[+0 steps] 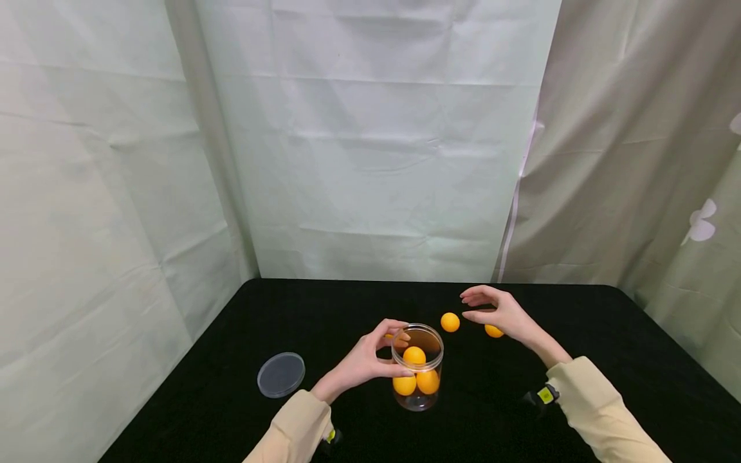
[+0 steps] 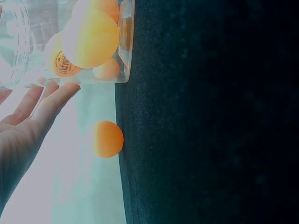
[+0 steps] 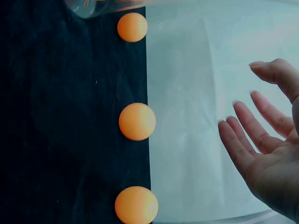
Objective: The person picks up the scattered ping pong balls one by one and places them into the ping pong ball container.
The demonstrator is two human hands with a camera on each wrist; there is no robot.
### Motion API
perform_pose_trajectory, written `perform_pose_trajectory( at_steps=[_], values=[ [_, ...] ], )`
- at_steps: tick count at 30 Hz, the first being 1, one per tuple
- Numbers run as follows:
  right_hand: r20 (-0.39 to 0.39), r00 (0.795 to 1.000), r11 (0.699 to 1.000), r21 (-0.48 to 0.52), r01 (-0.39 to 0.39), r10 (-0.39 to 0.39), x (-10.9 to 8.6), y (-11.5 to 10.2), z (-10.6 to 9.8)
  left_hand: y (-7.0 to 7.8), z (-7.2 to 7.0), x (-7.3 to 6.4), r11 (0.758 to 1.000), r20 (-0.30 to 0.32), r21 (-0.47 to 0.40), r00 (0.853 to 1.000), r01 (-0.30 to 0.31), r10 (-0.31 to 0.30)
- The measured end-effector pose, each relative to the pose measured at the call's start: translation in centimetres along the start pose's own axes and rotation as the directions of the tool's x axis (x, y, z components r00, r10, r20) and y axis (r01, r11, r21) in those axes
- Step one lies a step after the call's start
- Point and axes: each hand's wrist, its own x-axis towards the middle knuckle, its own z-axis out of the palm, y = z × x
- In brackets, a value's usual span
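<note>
A clear plastic jar (image 1: 418, 404) stands uncapped on the black table, with several orange table tennis balls (image 1: 427, 381) inside. My left hand (image 1: 369, 357) grips it from the left, thumb at the near side and fingers round the far side. In the left wrist view, print and a barcode show on one ball (image 2: 65, 64) through the wall. My right hand (image 1: 499, 314) hovers above the table, thumb and fingers apart, holding nothing. Near it lie one loose ball (image 1: 450, 322) and another ball (image 1: 494, 331), partly hidden under the hand. The right wrist view shows three loose balls (image 3: 137, 121).
A round translucent lid (image 1: 281, 375) lies flat on the table, left of the jar. Behind my left hand a further ball (image 1: 388, 335) is mostly hidden. Pale curtains (image 1: 370, 161) hang behind the black table (image 1: 347, 437) and along its sides.
</note>
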Motion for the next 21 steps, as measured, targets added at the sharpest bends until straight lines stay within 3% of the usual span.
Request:
perform_pose_trajectory(
  at_steps=[9, 21],
  values=[
    [-0.019, 0.999, 0.999, -0.011, -0.036, 0.035, 0.4, 4.0, -1.1, 0.1, 0.0, 0.0, 1.0, 0.001, -0.007, 1.0, 0.006, -0.006],
    [-0.07, 0.994, 0.995, -0.038, -0.09, 0.087, -0.1, 6.6, -2.4, 0.0, -0.1, 0.0, 1.0, 0.007, -0.003, 1.0, -0.001, 0.001]
  ],
)
